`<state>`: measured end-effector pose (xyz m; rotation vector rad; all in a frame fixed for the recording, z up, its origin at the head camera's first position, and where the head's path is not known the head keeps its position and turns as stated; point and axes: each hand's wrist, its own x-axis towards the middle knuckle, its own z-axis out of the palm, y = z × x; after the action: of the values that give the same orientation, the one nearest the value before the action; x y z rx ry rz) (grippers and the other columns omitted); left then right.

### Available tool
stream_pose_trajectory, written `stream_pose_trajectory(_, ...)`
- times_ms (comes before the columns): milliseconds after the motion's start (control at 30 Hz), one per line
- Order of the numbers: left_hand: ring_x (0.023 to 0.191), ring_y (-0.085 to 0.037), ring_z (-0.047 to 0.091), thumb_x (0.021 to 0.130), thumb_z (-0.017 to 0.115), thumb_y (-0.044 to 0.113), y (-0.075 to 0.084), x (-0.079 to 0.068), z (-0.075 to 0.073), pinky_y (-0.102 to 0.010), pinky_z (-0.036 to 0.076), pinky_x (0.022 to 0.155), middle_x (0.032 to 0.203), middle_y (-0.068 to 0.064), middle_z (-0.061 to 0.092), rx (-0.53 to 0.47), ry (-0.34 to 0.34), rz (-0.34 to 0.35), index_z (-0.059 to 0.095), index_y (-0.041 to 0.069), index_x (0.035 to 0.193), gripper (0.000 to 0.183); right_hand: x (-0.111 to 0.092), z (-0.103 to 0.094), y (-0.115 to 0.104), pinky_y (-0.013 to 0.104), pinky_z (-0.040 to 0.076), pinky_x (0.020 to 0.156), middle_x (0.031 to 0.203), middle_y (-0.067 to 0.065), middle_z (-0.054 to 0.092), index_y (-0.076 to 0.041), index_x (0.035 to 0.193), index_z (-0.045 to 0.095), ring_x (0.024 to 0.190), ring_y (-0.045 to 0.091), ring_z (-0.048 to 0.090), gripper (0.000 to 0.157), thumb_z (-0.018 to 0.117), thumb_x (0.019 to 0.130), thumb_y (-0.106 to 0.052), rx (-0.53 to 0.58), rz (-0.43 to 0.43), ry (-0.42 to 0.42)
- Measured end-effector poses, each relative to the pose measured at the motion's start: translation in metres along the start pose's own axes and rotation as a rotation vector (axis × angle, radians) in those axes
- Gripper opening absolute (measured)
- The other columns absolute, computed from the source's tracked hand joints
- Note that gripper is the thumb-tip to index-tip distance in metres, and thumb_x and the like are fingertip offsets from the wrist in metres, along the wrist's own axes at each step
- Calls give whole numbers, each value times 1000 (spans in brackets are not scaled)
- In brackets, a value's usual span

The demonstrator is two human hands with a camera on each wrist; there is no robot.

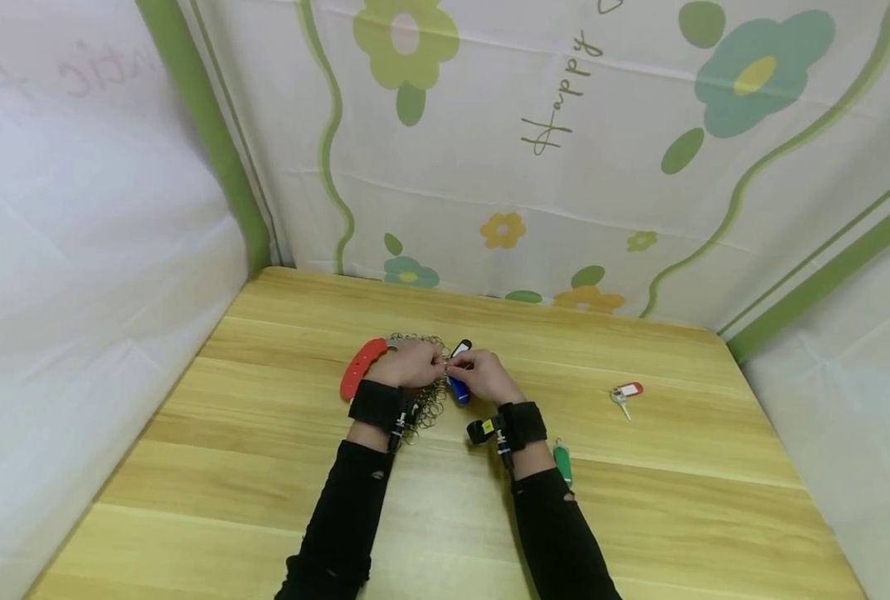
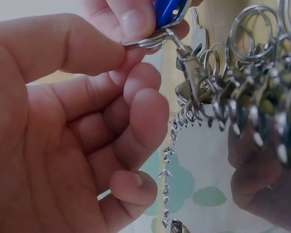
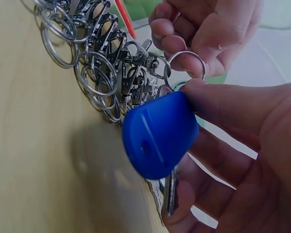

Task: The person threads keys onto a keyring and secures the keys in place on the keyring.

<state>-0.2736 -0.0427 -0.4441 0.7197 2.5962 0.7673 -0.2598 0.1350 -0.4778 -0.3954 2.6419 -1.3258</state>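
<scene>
Both hands work close together at the right side of a metal key hoop with a red handle [image 1: 361, 368]. Many clips and rings hang along it. My left hand [image 1: 413, 363] pinches a split ring [image 3: 204, 63] between thumb and fingers. One clip [image 2: 193, 80] of the hoop meets that ring. My right hand [image 1: 490, 379] holds a blue key tag [image 3: 160, 133] at its ring end, thumb on the near side. A key [image 3: 170, 191] shows below the blue tag. Just beyond the fingers lies a black key tag [image 1: 462, 347].
To the right on the wooden table [image 1: 677, 517] lies a red key tag [image 1: 631, 389] with a key [image 1: 621, 403]. A green key tag [image 1: 562, 462] sits beside the right forearm. Printed cloth [image 1: 445, 167] rises along the back, and white cloth stands at both sides.
</scene>
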Motion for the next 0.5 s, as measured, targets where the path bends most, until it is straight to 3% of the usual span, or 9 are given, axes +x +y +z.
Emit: stream_pose_trajectory(500,46,-14,35,99,43,16,0,-2,-2,-28,32,50,59,0,39,-69,-27,-1,49,11,73,28,2,1,2,30,49,66,89,0,64,-14,94,72,77,14,59,13,61,93,-21,15,-7,-6)
